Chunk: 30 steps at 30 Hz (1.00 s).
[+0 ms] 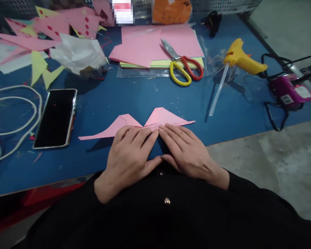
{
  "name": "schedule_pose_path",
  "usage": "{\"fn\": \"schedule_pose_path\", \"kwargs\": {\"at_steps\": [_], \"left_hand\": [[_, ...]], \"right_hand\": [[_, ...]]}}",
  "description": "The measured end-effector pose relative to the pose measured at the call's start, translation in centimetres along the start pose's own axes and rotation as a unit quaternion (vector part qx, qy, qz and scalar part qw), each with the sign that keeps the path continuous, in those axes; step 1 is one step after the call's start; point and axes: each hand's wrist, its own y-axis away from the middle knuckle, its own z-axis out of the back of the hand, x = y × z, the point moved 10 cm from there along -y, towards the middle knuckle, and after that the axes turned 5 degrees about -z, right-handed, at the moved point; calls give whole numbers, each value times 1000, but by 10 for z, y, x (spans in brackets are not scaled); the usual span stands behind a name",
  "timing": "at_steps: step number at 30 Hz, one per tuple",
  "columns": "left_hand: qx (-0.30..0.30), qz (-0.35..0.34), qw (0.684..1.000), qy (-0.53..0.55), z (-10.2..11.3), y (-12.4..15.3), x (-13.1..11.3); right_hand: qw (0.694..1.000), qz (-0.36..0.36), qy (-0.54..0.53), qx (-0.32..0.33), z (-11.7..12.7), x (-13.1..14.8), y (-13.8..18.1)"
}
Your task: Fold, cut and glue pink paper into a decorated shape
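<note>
A folded piece of pink paper [160, 116] lies near the table's front edge, with two raised peaks and a narrow tail at each end. My left hand [131, 152] rests on its near edge, fingers stretched out and pressing down left of the middle. Beside it, my right hand [184, 147] lies flat on the same edge, fingers extended. The two thumbs meet close to my body. Both hands cover part of the paper's near side.
Behind the paper, scissors [181, 62] lie on a stack of coloured paper [142, 45]. A yellow glue gun [239, 58] stands at right, near a purple power box [287, 90]. At left are a phone [57, 117], a white cable [36, 103], crumpled white paper [79, 53] and paper scraps [54, 26].
</note>
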Motion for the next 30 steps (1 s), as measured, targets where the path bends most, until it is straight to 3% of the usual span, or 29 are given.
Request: {"fn": "schedule_pose_path", "kwargs": {"at_steps": [5, 10, 30], "left_hand": [[-38, 177, 983, 27, 15, 19, 47], [-6, 252, 965, 80, 3, 23, 69], [19, 243, 968, 54, 5, 32, 87]], "right_hand": [[1000, -12, 20, 10, -1, 2, -11], [998, -8, 45, 32, -3, 7, -16], [988, 44, 106, 101, -16, 25, -37]]}}
